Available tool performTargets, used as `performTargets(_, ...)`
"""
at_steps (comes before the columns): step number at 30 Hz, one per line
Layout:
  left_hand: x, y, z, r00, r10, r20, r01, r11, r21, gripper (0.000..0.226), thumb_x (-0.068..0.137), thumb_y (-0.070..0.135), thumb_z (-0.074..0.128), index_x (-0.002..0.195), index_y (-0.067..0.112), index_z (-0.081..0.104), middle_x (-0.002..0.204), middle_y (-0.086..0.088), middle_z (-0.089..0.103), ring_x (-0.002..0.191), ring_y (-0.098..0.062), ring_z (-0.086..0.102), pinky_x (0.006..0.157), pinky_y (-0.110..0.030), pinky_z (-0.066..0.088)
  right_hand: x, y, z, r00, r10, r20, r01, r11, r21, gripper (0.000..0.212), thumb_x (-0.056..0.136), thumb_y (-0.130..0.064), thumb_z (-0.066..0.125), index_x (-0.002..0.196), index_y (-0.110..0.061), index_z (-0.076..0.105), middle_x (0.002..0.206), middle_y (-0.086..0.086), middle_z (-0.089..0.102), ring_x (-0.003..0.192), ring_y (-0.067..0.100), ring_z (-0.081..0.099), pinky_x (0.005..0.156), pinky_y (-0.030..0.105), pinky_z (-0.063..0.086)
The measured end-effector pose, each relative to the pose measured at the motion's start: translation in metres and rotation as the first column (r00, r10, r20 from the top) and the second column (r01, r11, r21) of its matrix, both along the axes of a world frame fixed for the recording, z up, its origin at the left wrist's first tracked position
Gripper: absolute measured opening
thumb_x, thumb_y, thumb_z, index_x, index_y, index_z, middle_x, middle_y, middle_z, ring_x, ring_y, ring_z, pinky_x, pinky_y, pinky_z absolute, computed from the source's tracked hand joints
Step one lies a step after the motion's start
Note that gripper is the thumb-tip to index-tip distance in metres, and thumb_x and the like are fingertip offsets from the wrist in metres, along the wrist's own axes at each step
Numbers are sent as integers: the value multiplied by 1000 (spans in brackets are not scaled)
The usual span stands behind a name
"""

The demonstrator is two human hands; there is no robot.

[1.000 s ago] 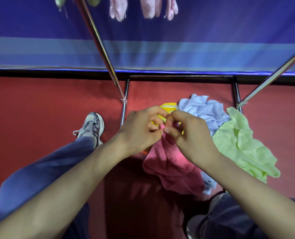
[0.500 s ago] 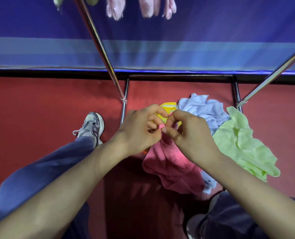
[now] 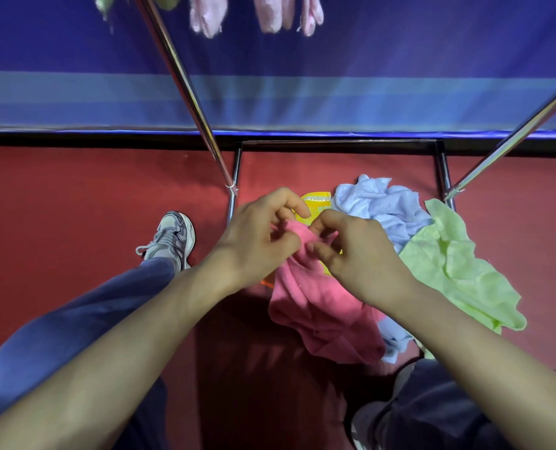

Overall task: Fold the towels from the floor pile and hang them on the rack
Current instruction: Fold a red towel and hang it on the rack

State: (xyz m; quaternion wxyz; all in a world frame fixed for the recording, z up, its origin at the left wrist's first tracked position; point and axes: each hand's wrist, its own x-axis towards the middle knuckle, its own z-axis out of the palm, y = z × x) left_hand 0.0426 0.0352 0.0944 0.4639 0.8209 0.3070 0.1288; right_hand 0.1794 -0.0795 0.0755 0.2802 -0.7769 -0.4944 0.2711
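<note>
I judge the job partly done: along the top edge of the frame I see the fluffy ends of pale pink towels (image 3: 205, 17) hanging from the chrome metal rack (image 3: 179, 79), with a scrap of green cloth beside them at upper left. How many hang there in all I cannot tell, since the frame cuts them off.

Plenty is left. On the red floor (image 3: 59, 206), right of centre, the pile holds a crumpled light blue terry towel (image 3: 380, 203), a loose lime green towel (image 3: 458, 274) at the right, and a yellow cloth (image 3: 317, 204) mostly hidden behind my hands. None of these is folded.

The deep pink towel (image 3: 322, 306) is the one in hand. It hangs down from my grip at centre frame, its lower part bunched over the pile.

My left hand (image 3: 257, 241) and right hand (image 3: 358, 254) meet at centre, both forearms reaching in from the bottom corners. The left fingers are curled with the thumb pinching the pink edge; the right thumb and forefinger pinch the same edge just beside it. I judge I am hunting for a corner to start the fold.
</note>
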Motion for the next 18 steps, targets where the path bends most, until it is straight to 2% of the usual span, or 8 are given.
performTargets(4, 0, 9, 5, 990, 120, 71, -122, 992, 22, 22, 73, 9, 53, 83, 26, 63, 72, 11, 61, 61, -8, 53, 58, -20, 41, 5, -1, -6, 992, 43, 118, -30, 994, -107, 6, 87, -26, 67, 92, -24, 66, 82, -2, 71, 82, 26, 67, 72, 39, 52)
performTargets(8, -1, 21, 8, 960, 234, 153, -244, 969, 46, 20, 73, 11, 51, 78, 26, 63, 74, 2, 64, 65, -23, 57, 59, -27, 43, 13, -6, -6, 986, 51, 159, -16, 977, -212, 10, 90, -23, 60, 91, -25, 69, 75, -1, 70, 79, 27, 66, 70, 41, 53)
performTargets(10, -2, 26, 8, 943, 274, 187, -286, 957, 40, 23, 73, 11, 50, 78, 29, 62, 74, 1, 64, 67, -26, 56, 61, -31, 43, 16, -7, -6, 980, 64, 189, -17, 970, -242, 14, 91, -23, 57, 94, -26, 71, 85, 1, 73, 86, 28, 67, 72, 41, 54)
performTargets(13, -3, 30, 9, 928, 297, 224, -300, 954, -19, 20, 73, 12, 50, 78, 27, 62, 70, 5, 60, 62, -12, 48, 58, -26, 38, 16, -7, -5, 984, 75, 163, -29, 963, -268, 15, 92, -25, 59, 101, -29, 69, 96, -1, 73, 93, 25, 65, 77, 40, 53)
performTargets(18, -1, 22, 15, 942, 261, 213, -244, 964, -102, 21, 71, 3, 47, 74, 17, 62, 59, 8, 51, 51, 0, 38, 51, -13, 30, 11, -4, -5, 986, 73, 153, -38, 976, -216, 22, 90, -28, 63, 112, -29, 63, 104, 4, 68, 94, 27, 63, 79, 40, 51)
